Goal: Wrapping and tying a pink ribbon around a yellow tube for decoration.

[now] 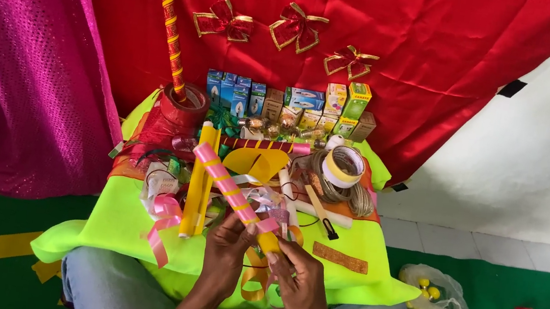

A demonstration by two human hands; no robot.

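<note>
I've got both hands, left hand (227, 242) and right hand (300, 276), clamped on the pink-and-yellow wrapped stick (233, 192) at the lime-green surface's (112, 221) near edge; small coloured boxes (290, 104) line its far edge.

Left hand (226, 245) and right hand (299, 282) gripped a yellow stick (236, 196) spiralled with pink ribbon. Worktop (112, 224), cloth neon green, carried tape roll (344, 166), small boxes (289, 106), ribbon scraps (163, 221).
</note>
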